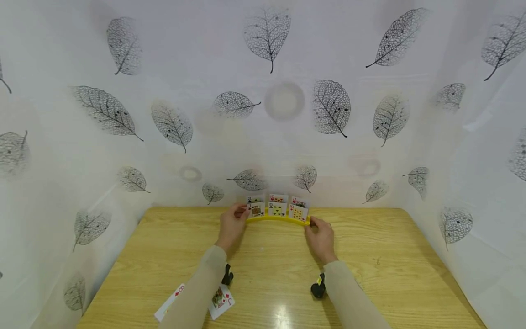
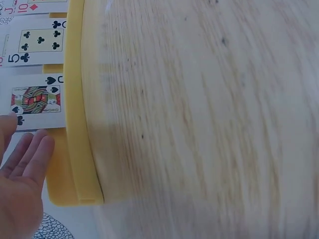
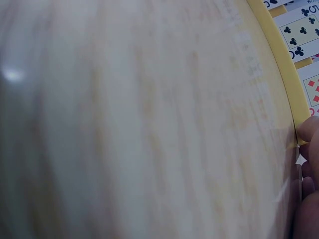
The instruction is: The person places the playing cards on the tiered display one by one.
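A curved yellow card holder (image 1: 279, 218) stands at the back of the table, with playing cards upright in two rows. My left hand (image 1: 233, 225) is at its left end, beside the jack of spades (image 2: 36, 99). In the left wrist view its fingers (image 2: 37, 157) are fairly straight near the card's edge, and the thumb is by the card's corner. My right hand (image 1: 321, 237) pinches the holder's right end, next to the ten of diamonds (image 1: 297, 212); some of its fingers are hidden. The five of clubs (image 1: 277, 209) stands in the middle of the front row.
An eight of diamonds (image 1: 169, 304) and a jack of diamonds (image 1: 222, 301) lie near the front left of the wooden table (image 1: 271, 265), partly under the left forearm. A white leaf-patterned cloth (image 1: 283, 151) hangs behind the holder and along both sides.
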`<state>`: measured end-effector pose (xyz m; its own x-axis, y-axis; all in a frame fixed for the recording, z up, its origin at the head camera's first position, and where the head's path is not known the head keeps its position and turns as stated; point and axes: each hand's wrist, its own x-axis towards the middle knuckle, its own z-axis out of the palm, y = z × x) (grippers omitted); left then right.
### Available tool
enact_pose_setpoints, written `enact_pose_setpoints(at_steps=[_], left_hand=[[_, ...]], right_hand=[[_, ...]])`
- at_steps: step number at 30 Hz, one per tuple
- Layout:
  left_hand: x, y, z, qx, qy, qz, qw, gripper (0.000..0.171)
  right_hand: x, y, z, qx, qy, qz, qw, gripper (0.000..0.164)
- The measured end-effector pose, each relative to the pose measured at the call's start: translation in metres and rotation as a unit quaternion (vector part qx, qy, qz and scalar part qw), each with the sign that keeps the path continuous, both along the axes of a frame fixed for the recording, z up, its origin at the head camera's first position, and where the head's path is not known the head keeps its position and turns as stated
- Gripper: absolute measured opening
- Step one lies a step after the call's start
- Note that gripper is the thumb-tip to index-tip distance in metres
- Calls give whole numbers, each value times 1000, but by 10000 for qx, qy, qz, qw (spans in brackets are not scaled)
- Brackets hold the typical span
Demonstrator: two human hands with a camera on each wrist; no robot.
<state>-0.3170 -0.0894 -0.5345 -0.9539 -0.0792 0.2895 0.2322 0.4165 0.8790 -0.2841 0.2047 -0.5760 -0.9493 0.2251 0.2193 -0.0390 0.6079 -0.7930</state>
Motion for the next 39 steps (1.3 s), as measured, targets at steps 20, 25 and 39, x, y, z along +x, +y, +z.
enact_pose_setpoints(at_steps=[20, 25, 39], left_hand=[[23, -32, 11, -461, 140, -319, 9983, 27], [32, -42, 13, -586, 131, -465, 9971, 26], [73, -72, 13, -1400, -339, -919, 9853, 38]], right_hand=[[0, 2, -2, -16, -29, 31, 10000, 44], [-1, 2, -2, 1, -7, 57, 10000, 44], [-1, 3, -3, -84, -1, 150, 9999, 44]])
